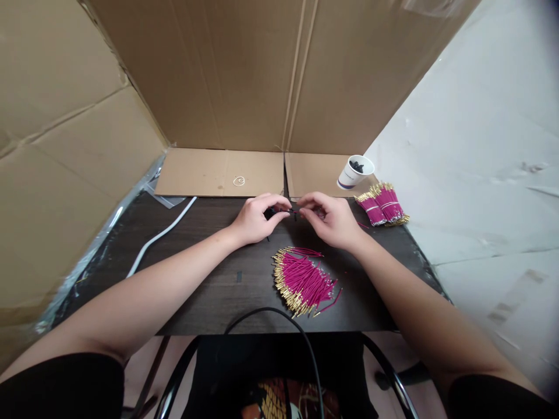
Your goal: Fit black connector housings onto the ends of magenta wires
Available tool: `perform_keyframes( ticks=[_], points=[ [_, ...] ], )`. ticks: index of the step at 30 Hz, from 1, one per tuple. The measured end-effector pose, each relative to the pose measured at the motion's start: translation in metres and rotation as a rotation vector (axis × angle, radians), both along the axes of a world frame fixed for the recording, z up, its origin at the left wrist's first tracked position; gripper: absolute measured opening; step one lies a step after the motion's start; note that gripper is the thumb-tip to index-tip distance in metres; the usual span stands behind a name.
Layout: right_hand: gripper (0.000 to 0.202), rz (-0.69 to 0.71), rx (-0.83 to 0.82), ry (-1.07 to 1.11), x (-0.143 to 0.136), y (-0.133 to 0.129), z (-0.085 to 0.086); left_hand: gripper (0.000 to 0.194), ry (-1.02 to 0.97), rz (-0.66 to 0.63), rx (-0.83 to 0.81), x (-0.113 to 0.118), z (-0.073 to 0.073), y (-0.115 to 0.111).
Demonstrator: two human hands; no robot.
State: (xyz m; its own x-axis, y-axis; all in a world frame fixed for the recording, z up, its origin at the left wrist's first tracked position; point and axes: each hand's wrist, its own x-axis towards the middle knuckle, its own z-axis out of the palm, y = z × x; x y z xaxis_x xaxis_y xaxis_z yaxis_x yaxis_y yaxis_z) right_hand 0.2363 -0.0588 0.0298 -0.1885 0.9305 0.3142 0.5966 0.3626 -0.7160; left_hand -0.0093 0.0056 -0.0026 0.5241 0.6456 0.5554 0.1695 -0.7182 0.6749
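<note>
My left hand (pixel 262 219) and my right hand (pixel 331 221) meet with pinched fingertips above the middle of the table. Small black pieces (pixel 271 213) show inside the curled fingers of my left hand. Between the two sets of fingertips is a thin dark piece (pixel 294 213) with a hint of magenta, too small to make out. What my right fingers pinch is mostly hidden. Nearer to me lies a loose, fanned pile of short magenta wires (pixel 305 279) with gold-coloured tips on one side and silvery ends on the other.
Banded bundles of similar magenta wires (pixel 384 205) lie at the right edge of the dark table (pixel 209 291). Behind them, a white paper cup (pixel 349 176) holds black pieces. A white loop (pixel 239 181) rests on the cardboard strip (pixel 192 171). A pale cable (pixel 159 235) runs along the left.
</note>
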Motion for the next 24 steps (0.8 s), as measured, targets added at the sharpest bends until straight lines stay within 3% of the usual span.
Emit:
perform_keyframes(
  ticks=[24],
  points=[
    [0.025, 0.000, 0.042, -0.027, 0.0009, 0.0008, 0.0002, 0.008, 0.005, 0.025, 0.061, 0.0001, -0.0029, 0.0007]
  ],
)
